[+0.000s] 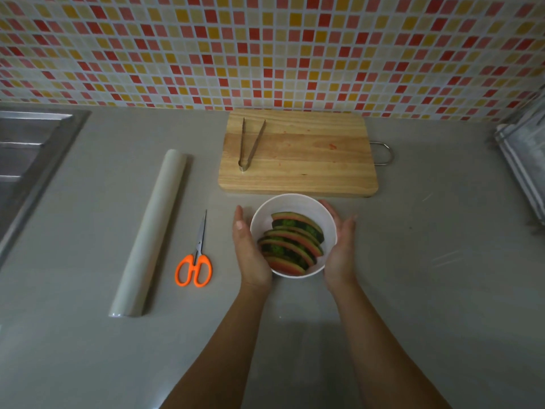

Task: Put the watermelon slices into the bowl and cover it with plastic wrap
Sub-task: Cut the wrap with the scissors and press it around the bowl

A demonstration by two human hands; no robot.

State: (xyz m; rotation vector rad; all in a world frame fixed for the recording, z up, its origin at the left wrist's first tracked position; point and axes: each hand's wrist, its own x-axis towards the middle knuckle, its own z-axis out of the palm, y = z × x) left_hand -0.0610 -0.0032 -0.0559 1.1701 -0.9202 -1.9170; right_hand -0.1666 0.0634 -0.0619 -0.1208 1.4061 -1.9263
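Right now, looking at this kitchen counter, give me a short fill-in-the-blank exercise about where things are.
1. The watermelon slices lie inside the white ____.
2. The metal tongs rest on the wooden ____ board.
3. The scissors beside the plastic wrap roll have ____ handles.
4. The left hand and right hand cup the two ____ of the bowl.

Missing words: bowl; cutting; orange; sides
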